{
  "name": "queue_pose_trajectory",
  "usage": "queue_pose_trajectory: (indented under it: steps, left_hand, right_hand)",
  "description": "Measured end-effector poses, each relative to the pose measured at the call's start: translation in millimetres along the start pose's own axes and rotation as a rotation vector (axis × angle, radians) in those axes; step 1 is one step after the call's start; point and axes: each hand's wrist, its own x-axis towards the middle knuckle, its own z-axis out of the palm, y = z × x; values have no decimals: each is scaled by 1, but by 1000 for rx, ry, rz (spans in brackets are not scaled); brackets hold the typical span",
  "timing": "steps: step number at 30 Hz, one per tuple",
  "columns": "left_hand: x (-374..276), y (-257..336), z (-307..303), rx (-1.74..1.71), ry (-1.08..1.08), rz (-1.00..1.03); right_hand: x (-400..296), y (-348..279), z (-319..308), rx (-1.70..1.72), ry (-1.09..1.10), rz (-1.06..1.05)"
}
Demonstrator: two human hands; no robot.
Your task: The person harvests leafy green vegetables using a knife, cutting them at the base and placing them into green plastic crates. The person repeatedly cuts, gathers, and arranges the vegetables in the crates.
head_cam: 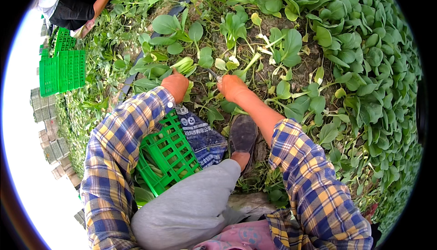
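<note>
My left hand is closed on a leafy green vegetable, its pale stalk base towards the middle and its leaves to the left. My right hand grips a knife, whose thin blade points up and left, towards the vegetable; most of its handle is hidden in the fingers. Loose greens, trimmed yellow leaves and pale stalk pieces lie on the soil just beyond both hands. Below my left forearm stands a green plastic crate with greens inside.
A printed blue plastic sack lies between the crate and my shoe. Dense leafy plants grow along the right. A dark strip crosses the ground at left. Further off are green crates and another person at upper left.
</note>
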Motion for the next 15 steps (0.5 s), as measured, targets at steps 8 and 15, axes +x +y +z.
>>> queue_pose_trajectory:
  steps: [8, 15]
  left_hand:
    - [-20, -45, -39, -268, 566, 37]
    - [-66, 4, -97, -1498, 137, 476]
  right_hand:
    - [-61, 6, 17, 597, 584, -113]
    - [-114, 17, -37, 1380, 561, -175]
